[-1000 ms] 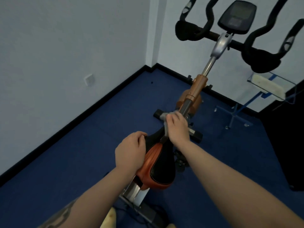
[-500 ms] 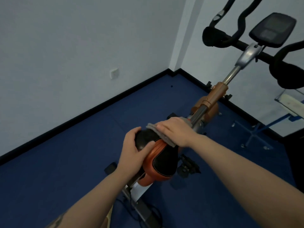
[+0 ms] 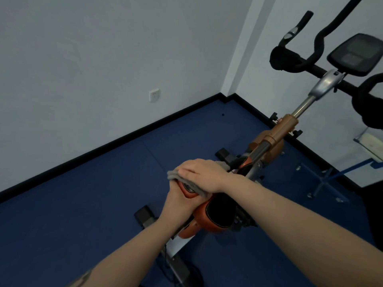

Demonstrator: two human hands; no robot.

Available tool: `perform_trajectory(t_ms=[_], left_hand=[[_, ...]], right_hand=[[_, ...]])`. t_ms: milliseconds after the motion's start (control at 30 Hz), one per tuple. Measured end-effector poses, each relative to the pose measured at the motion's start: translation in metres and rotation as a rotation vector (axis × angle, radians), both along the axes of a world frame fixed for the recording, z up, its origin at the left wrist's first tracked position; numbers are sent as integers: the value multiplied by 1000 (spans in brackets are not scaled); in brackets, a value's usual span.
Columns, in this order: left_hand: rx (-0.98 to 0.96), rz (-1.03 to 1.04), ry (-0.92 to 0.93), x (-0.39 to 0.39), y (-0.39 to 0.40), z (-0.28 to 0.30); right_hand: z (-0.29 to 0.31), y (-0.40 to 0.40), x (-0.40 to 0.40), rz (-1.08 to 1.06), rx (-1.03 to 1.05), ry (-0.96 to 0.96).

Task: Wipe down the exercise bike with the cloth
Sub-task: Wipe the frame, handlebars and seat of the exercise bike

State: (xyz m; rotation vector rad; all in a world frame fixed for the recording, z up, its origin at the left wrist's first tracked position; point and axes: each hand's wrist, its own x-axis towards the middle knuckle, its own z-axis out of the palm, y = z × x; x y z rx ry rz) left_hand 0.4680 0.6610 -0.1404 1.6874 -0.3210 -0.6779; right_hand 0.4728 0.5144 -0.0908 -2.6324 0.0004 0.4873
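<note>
I see 1 exercise bike (image 3: 275, 139), 1 grey cloth (image 3: 173, 175). R hand (image 3: 204, 175) lies flat on cloth atop saddle (image 3: 219, 214); L hand (image 3: 179, 200) grips saddle's side. Saddle logo unreadable.

The blue floor (image 3: 103, 214) carries the exercise bike (image 3: 275, 139) and a blue-legged stand (image 3: 331, 179).
</note>
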Motion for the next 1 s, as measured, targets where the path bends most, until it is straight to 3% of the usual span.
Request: perform_trajectory(t_ms=[67,167,300,433,500,600,733,833,900,1000], left_hand=[[-18,-43,6,6,-2,1],[-78,-148,34,12,1,0],[29,-180,131,19,7,-5],[89,-330,264,27,8,-4],[135,-349,242,31,9,-4],[127,-394,198,36,10,-7],[123,-426,262,39,9,-7],[180,-434,178,41,11,-10],[159,-441,99,44,9,-11],[57,-455,102,44,8,-9]], right_hand=[[1,-10,10,-35,53,89],[2,-19,21,-138,-37,249],[-2,8,22,98,-22,172],[1,-9,31,-139,22,256],[4,-4,31,-49,-39,289],[4,14,18,157,-99,94],[4,-15,13,-115,-41,158],[1,2,-1,14,-182,13],[-4,12,-12,129,-166,-116],[0,-13,-9,-74,-128,-76]])
